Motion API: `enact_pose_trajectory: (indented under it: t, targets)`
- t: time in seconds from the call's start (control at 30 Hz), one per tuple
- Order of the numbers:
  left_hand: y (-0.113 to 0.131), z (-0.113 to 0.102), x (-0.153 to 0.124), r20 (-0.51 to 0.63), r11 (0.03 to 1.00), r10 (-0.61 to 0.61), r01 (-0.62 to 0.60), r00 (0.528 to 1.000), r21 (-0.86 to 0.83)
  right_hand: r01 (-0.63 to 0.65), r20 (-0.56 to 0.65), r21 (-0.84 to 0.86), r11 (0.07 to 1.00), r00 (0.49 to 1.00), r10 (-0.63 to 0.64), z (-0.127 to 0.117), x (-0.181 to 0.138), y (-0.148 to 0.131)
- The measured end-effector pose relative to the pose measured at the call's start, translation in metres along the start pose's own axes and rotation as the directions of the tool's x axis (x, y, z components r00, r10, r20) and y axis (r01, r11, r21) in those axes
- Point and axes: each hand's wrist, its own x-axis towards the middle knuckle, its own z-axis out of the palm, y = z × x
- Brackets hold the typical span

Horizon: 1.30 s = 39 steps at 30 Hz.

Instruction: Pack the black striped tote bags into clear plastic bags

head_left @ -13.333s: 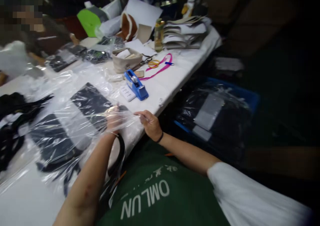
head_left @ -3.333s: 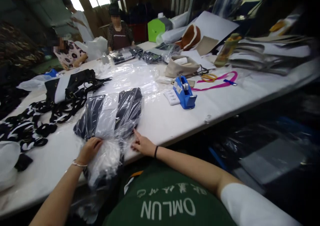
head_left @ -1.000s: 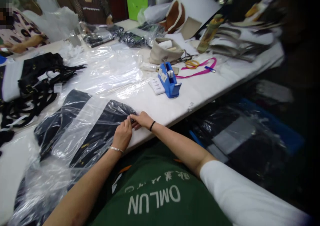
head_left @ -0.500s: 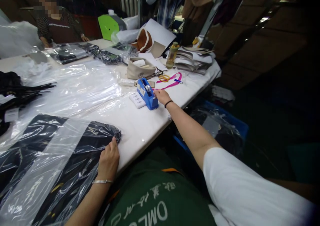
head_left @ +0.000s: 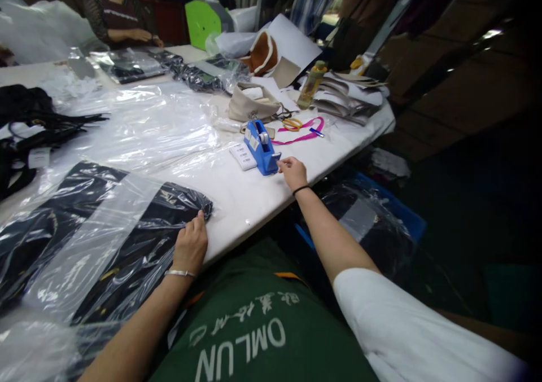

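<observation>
On the near left of the table, dark folded garments lie in a clear plastic bag. My left hand is closed at the bag's right corner, its fingertips on the bunched plastic. A blue tape dispenser stands further along the table, with a roll of tape in it. At its cutting end my right hand is closed in a pinch on the tape end, which is barely visible between the fingertips. A sheet of printed labels lies against the dispenser's left side.
Clear plastic bags spread over the middle of the table. Beyond the dispenser are yellow-handled scissors, a pink ribbon, a beige cloth holder and a bottle. A person stands at the far side. A blue crate sits below the edge.
My right hand has drawn slightly back from the dispenser's cutting end, its fingertips still pinched. My left hand stays on the bag corner. The whole view has shifted slightly; the far person's hands have come together.
</observation>
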Motion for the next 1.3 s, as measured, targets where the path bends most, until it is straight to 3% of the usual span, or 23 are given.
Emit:
enact_pose_trajectory:
  t: [0.1,0.2,0.23,0.3,0.37,0.4,0.5,0.57,0.7,0.8,0.93,1.03,1.1,1.2,1.3]
  targets:
    - [0.001,-0.003,0.0,0.078,0.994,-0.04,0.048,0.996,-0.102,0.015,0.004,0.009,1.0,1.0,-0.015,-0.002,-0.013,-0.005]
    - [0.0,-0.003,0.0,0.13,0.982,-0.06,0.081,0.99,-0.168,-0.047,0.214,0.214,0.976,0.977,0.0,0.015,-0.054,-0.028]
    - [0.0,-0.003,0.0,0.141,0.98,-0.062,0.087,0.988,-0.178,-0.064,0.332,0.254,0.965,0.943,-0.024,0.025,-0.074,-0.039]
    - [-0.001,-0.003,0.0,0.156,0.977,-0.064,0.093,0.986,-0.19,-0.054,0.553,0.276,0.96,0.825,-0.113,0.049,-0.115,-0.065]
    - [-0.002,-0.003,-0.002,0.158,0.977,-0.066,0.096,0.985,-0.193,0.044,0.667,0.241,0.97,0.718,-0.198,0.077,-0.147,-0.088]
    - [-0.002,-0.003,-0.002,0.152,0.976,-0.07,0.099,0.986,-0.192,0.124,0.682,0.186,0.975,0.698,-0.219,0.091,-0.158,-0.097]
    - [-0.003,0.0,-0.003,0.127,0.976,-0.097,0.12,0.987,-0.183,0.355,0.642,-0.1,0.929,0.737,-0.212,0.121,-0.169,-0.109]
    - [-0.004,0.001,-0.004,0.11,0.975,-0.115,0.134,0.987,-0.176,0.426,0.631,-0.225,0.876,0.749,-0.202,0.13,-0.165,-0.107]
    - [-0.006,0.001,-0.003,0.095,0.98,-0.088,0.103,0.992,-0.172,0.437,0.66,-0.18,0.881,0.718,-0.221,0.127,-0.156,-0.096]
    - [-0.01,-0.001,-0.001,0.112,0.981,-0.066,0.085,0.992,-0.173,0.375,0.707,-0.042,0.926,0.666,-0.238,0.115,-0.155,-0.088]
    - [-0.021,-0.01,0.005,0.144,0.972,-0.048,0.079,0.988,-0.22,-0.016,0.773,0.164,0.986,0.623,-0.118,0.104,-0.162,-0.079]
    - [-0.031,-0.02,0.01,0.122,0.961,-0.062,0.093,0.991,-0.262,-0.299,0.784,0.258,0.919,0.62,-0.018,0.106,-0.167,-0.08]
    - [-0.036,-0.029,0.01,0.099,0.952,-0.094,0.118,0.991,-0.281,-0.407,0.788,0.343,0.846,0.615,-0.024,0.107,-0.172,-0.085]
    - [-0.034,-0.048,0.003,0.028,0.949,-0.132,0.135,0.991,-0.284,-0.375,0.773,0.441,0.815,0.621,-0.133,0.102,-0.182,-0.099]
    - [-0.033,-0.054,0.003,-0.096,0.96,-0.145,0.116,0.985,-0.256,-0.073,0.711,0.396,0.915,0.654,-0.256,0.101,-0.176,-0.101]
